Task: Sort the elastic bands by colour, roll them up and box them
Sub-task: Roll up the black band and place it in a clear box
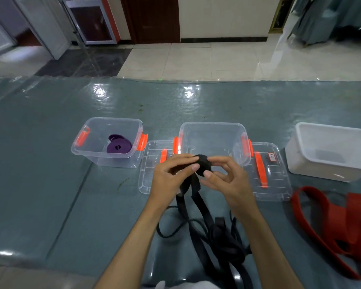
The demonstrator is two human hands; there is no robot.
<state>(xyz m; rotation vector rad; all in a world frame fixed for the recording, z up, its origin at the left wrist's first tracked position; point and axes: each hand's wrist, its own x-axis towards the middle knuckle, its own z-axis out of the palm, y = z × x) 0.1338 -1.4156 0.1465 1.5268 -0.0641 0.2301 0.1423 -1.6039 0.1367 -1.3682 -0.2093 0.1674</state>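
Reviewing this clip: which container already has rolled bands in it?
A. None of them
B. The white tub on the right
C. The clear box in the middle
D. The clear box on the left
D: purple rolls lie inside the left clear box, while the middle clear box and the white tub show no bands, and both hands, left hand and right hand, hold the black roll.
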